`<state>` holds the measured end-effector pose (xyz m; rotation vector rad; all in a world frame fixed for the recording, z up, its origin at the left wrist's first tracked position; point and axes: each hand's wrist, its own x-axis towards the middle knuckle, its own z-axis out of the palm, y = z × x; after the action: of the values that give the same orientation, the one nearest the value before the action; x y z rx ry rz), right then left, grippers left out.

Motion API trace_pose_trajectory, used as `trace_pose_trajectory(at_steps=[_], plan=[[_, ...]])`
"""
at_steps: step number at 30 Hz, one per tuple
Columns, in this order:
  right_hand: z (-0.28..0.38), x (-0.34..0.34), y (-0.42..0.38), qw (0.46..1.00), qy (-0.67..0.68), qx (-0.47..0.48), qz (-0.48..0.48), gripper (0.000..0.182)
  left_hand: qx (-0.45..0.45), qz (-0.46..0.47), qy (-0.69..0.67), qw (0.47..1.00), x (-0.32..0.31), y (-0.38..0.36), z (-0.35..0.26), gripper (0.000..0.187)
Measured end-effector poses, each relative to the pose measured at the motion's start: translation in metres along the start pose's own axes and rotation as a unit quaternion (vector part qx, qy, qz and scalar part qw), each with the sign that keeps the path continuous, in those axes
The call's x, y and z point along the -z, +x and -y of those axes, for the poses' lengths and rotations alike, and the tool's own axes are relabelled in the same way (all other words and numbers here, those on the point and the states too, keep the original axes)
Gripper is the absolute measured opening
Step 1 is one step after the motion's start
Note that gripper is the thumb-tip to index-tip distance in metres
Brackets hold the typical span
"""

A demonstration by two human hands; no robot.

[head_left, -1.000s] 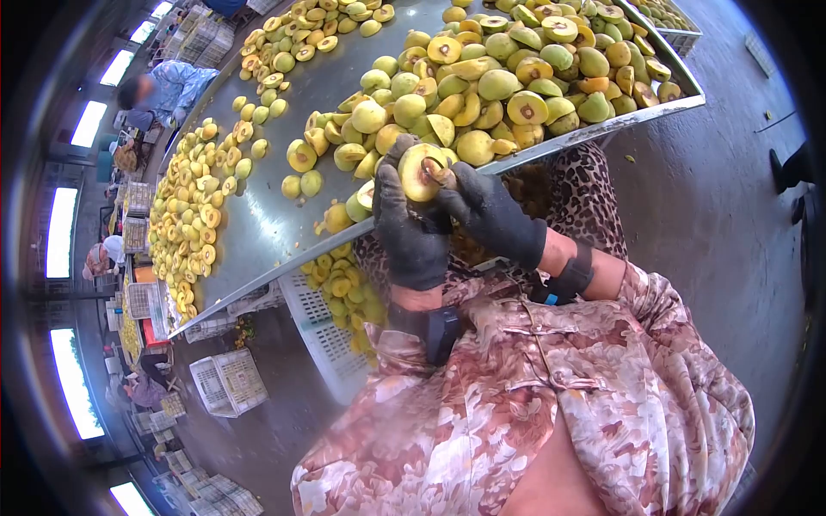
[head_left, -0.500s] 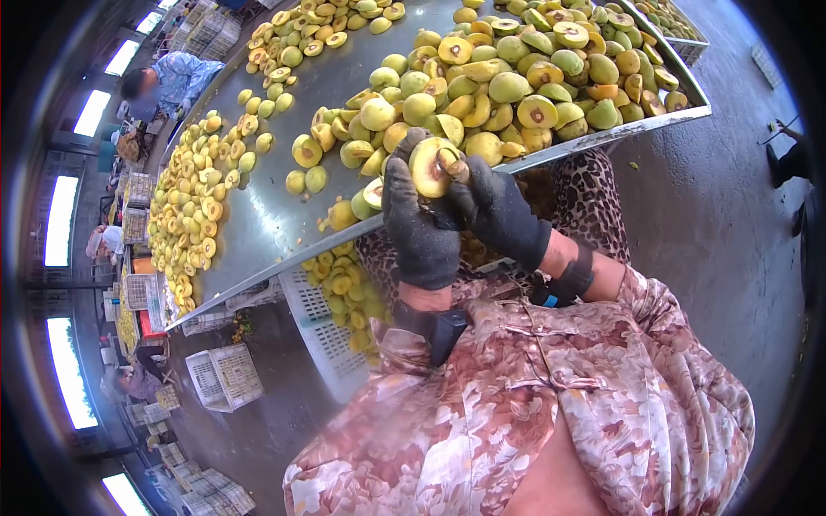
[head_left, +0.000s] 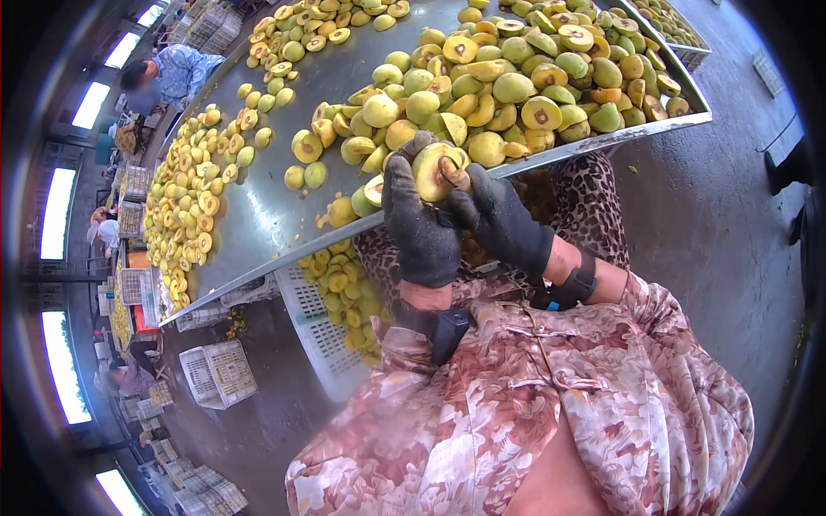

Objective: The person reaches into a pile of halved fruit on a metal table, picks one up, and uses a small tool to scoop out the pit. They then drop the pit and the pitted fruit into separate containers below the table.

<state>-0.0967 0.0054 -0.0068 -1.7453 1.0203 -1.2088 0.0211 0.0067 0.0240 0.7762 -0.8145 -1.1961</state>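
Note:
My left hand [head_left: 420, 215], in a dark glove, is closed around a yellow-green peach half [head_left: 433, 175] with its cut face turned up. My right hand [head_left: 499, 211], also gloved, presses its closed fingers against the right side of that cut face, over the brown middle. Whatever the right fingers grip there is hidden. Just beyond both hands, many peach halves [head_left: 514, 88] are heaped on a metal table [head_left: 258, 202], some showing brown centres. A few pieces lie at the table's near edge beside my left hand.
Below the table edge stands a white plastic crate [head_left: 320, 331] holding peach halves. Another white crate [head_left: 219, 376] sits on the wet floor at left. More halves [head_left: 182, 215] lie along the table's far side. A person in blue [head_left: 182, 73] works there; a dark-clothed person stands at far right.
Both hands stay together at the table edge, with the peach half tilted slightly and my right fingers shifted a little over its middle. The view has moved slightly.

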Motion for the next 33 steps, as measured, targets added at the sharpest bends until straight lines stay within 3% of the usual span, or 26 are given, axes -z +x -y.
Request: trace_pose_trajectory(at_steps=[5,8,12,15,18,24,26,30,33], plan=[[0.007,-0.001,0.002,1.0,0.0,-0.018,-0.01,0.027,-0.088,-0.007,0.132,0.987,-0.016,-0.005,-0.009,0.046],[0.007,0.001,0.003,0.999,-0.029,-0.039,0.007,0.026,-0.061,-0.001,0.098,0.993,-0.005,-0.002,-0.001,0.047],[0.0,-0.002,0.0,1.0,0.029,-0.003,0.006,0.026,-0.04,0.032,0.065,0.997,0.003,0.002,-0.001,0.042],[0.005,-0.003,-0.002,0.997,0.069,0.014,0.022,0.026,0.031,-0.03,-0.077,0.996,0.008,0.001,0.001,0.042],[0.005,-0.008,-0.006,0.995,0.08,0.046,0.029,0.025,0.069,-0.046,-0.077,0.994,0.006,0.002,-0.009,0.042],[0.008,-0.001,-0.004,0.991,0.086,0.074,0.072,0.021,0.026,0.033,-0.03,0.999,0.004,0.002,-0.033,0.041],[0.018,0.003,-0.001,0.989,0.089,0.078,0.09,0.019,-0.035,0.028,0.093,0.995,0.005,0.004,-0.032,0.043],[0.011,-0.004,0.002,0.99,0.085,-0.007,0.113,0.022,-0.184,-0.026,0.245,0.952,-0.001,0.009,-0.025,0.045],[0.024,0.008,0.003,0.97,0.131,-0.058,0.195,0.024,-0.144,0.003,0.252,0.957,0.002,0.0,-0.037,0.042]])
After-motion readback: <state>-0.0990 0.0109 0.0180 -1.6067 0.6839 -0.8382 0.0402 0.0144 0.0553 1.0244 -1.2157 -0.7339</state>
